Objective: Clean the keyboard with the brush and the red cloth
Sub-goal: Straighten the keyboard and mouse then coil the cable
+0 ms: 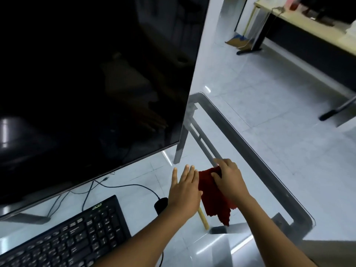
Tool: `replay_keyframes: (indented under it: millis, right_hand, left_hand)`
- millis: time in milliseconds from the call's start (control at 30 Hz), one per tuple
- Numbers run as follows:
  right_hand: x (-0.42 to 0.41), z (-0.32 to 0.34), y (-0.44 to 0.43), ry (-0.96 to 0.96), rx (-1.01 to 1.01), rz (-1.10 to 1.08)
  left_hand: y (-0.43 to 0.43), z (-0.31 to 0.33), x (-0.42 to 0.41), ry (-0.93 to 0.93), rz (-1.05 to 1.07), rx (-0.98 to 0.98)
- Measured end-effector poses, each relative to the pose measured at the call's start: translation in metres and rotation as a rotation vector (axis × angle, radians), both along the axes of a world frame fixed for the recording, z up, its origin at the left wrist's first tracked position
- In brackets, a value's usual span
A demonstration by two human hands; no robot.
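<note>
Here, pinched in the right hand (pixel 229 180) above the glass desk (pixel 256 155): rumpled red cloth (pixel 213 197), hanging long toward six o'clock; left hand (pixel 184 191) flat and empty alongside; black keyboard (pixel 73 236) off at eight o'clock, nearer the left.

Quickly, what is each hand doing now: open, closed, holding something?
Left hand: open, fingers spread flat, holding nothing.
Right hand: closed on the red cloth.

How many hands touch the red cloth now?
1. The right hand grips the red cloth above the glass table. The left hand is open beside it; any contact is hidden.
</note>
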State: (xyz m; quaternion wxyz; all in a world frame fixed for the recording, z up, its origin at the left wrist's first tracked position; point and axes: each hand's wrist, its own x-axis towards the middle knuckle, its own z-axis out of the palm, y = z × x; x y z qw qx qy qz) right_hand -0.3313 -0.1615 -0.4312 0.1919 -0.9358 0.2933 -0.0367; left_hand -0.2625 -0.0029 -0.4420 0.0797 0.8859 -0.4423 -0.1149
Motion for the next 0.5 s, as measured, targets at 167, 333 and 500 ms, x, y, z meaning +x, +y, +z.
replay_keyframes:
  millis: [167,333,500]
  right_hand:
    - [0.012,0.024,0.044,-0.208,-0.005,0.064]
    - [0.034,0.023,0.15,-0.156,0.257,0.273]
    - [0.047,0.008,0.22,0.017,0.289,0.36]
  left_hand:
    - [0.05,0.02,0.011,0.064,0.141,-0.128]
    - [0.171,0.02,0.023,0.096,0.433,-0.215]
    - [0.3,0.007,0.023,0.093,0.764,-0.275]
